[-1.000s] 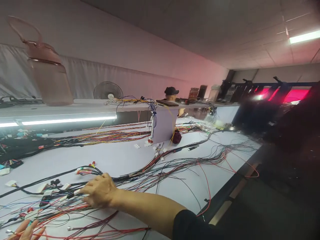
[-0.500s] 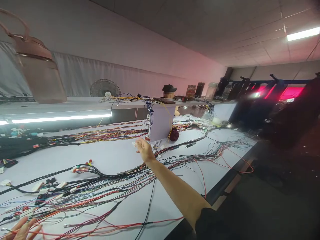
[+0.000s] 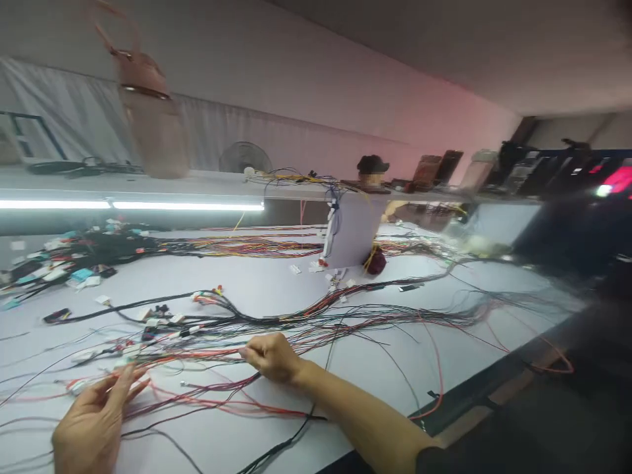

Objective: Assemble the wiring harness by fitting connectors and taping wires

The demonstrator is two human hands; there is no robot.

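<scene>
Right grip (image 3: pixel 270 355) has drawn back, curled at the wires (image 3: pixel 217 355); bottle (image 3: pixel 157 135) blurred.

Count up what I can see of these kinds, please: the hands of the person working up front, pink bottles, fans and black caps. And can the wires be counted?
Left hand and right hand: 2
Pink bottle: 1
Fan: 1
Black cap: 1
Total: 5
Wires: too many and too tangled to count

The right hand (image 3: pixel 274 357) curls at the end of an outstretched forearm (image 3: pixel 353 407); the left hand (image 3: pixel 93 418) has its fingers (image 3: pixel 118 392) bent.
</scene>
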